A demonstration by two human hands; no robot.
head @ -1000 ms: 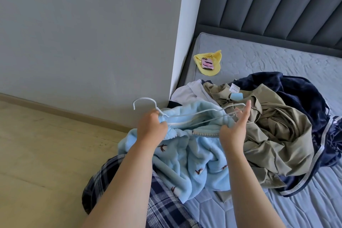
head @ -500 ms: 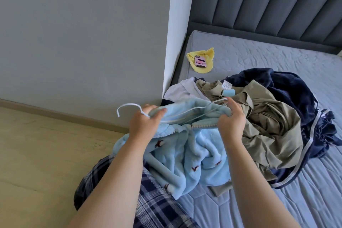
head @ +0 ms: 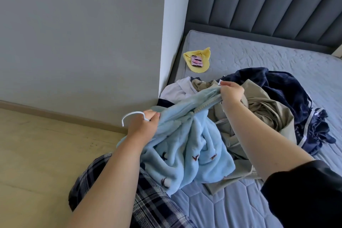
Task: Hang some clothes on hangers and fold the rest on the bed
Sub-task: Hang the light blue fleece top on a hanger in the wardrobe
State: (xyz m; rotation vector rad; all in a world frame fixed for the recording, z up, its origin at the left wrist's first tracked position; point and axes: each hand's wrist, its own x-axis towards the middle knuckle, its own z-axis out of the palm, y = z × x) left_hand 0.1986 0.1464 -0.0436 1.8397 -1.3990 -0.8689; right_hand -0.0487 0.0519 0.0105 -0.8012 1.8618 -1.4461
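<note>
Your left hand (head: 143,126) has its grip closed on the neck of the white hanger (head: 133,113) and a fold of the light blue fleece (head: 185,146); only the hook shows, poking out left above the floor (head: 46,153). Your right hand (head: 231,91), raised higher, pinches the fleece's zip edge. The fleece stretches between both hands and droops onto the bed (head: 259,55) edge and your plaid trousers (head: 153,203). Beyond it lie a khaki garment (head: 264,113), a navy garment (head: 288,87) and a white garment (head: 177,89); farther off, a phone (head: 196,60) rests on a yellow cloth (head: 203,55).
</note>
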